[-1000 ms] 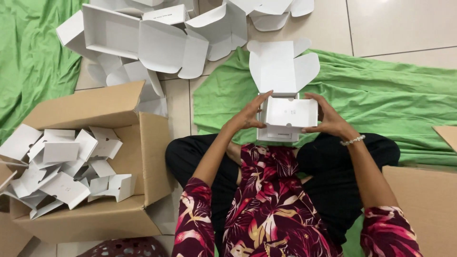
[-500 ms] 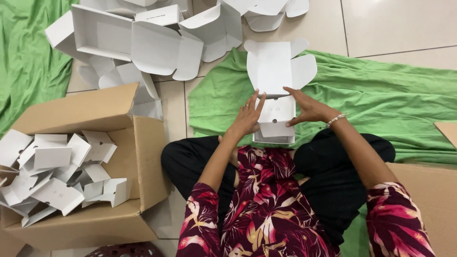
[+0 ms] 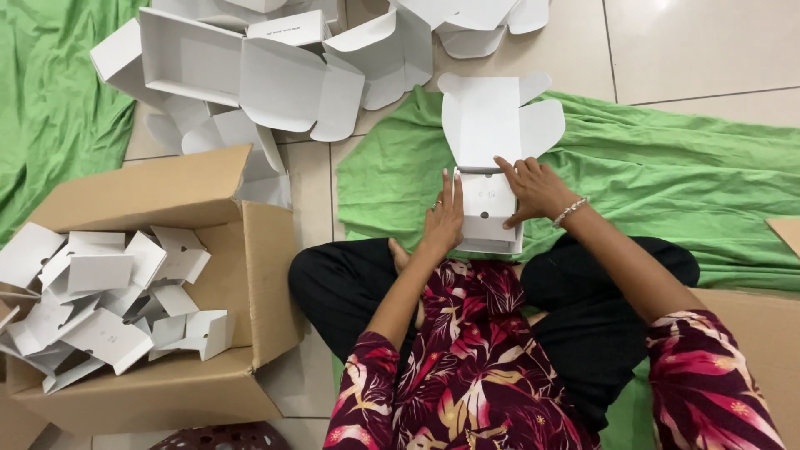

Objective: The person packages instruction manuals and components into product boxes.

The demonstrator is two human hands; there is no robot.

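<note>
Head view, the only one supplied. The person sits cross-legged on the floor with a small white box (image 3: pixel 490 212) resting at the knees, over the green cloth (image 3: pixel 667 192). The left hand (image 3: pixel 444 218) lies flat against the box's left wall, fingers extended, pressing rather than gripping. The right hand (image 3: pixel 533 187) curls over the top right edge, fingertips at the hinge fold. The box body appears formed; its lid (image 3: pixel 492 117) stands open with both side tabs spread — closing remains outstanding.

A heap of opened white boxes (image 3: pixel 250 75) lies on the floor beyond. The brown carton (image 3: pixel 208 275) at the left holds folded white pieces (image 3: pixel 108 308) — roughly half full, by my estimate.
</note>
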